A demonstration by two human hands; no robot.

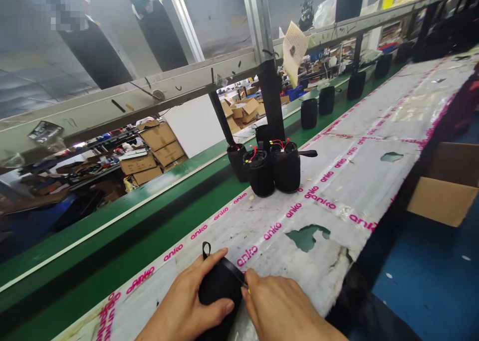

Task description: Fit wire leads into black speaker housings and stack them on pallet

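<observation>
A black fabric-covered cylinder (220,287), which looks like a portable speaker body, lies tilted at the front of the bench with a small strap loop (206,250) at its far end. My left hand (187,301) wraps round it, thumb on the near side and fingers over the top. At its right rim, my right hand (288,303) is closed in a pinch; a small dark and yellow bit shows at the fingertips, too hidden to name. Further up stand two upright black speaker bodies (259,174) with red wires showing in their open tops, one with a strap (308,153).
White sheeting (220,241) printed with pink lettering covers the bench, torn in places. Beside it runs a green conveyor belt (123,241) carrying more black cylinders (309,114). A metal shelf rail (179,84) crosses above. An open cardboard box (441,201) is at right.
</observation>
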